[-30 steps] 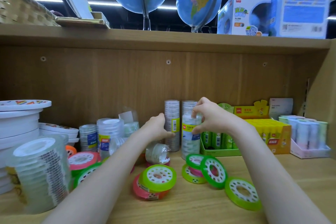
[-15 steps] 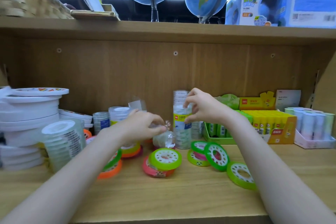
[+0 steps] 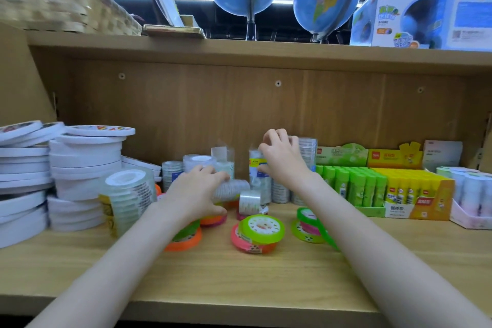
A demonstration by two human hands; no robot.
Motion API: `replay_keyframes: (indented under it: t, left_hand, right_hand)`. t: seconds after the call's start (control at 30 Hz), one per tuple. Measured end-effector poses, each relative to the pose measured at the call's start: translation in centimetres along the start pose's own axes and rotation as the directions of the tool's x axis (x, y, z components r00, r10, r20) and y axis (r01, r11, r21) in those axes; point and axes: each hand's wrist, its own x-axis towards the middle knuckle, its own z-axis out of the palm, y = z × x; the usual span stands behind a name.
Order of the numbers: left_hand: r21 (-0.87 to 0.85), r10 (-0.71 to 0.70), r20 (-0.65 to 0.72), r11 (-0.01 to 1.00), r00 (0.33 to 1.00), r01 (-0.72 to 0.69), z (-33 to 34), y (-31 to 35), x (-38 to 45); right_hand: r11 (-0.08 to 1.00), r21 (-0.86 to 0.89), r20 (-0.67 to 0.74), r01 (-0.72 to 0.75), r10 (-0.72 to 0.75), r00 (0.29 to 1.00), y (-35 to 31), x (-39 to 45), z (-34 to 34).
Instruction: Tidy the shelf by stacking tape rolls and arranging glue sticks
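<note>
Head view, wooden shelf (image 3: 266, 274). Right hand (image 3: 282, 165): fingers curled round the top of an upright clear tape pack (image 3: 257, 181) at the back centre. Left hand (image 3: 197, 192): grasping a clear tape pack lying on its side (image 3: 231, 190), just left. Loose green-and-pink tape rolls (image 3: 259, 233) in front; green glue sticks (image 3: 354, 185) boxed at right.
</note>
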Motion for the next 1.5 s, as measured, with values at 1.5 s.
replay_keyframes:
  t: [1.5]
  left_hand:
    - [-0.181,-0.029,-0.072,0.983,0.997,0.016,-1.5,2.9,8.9]
  right_hand:
    - [0.877,0.481,0.11,-0.011,-0.048,0.993,4.0,-0.9,-2.5]
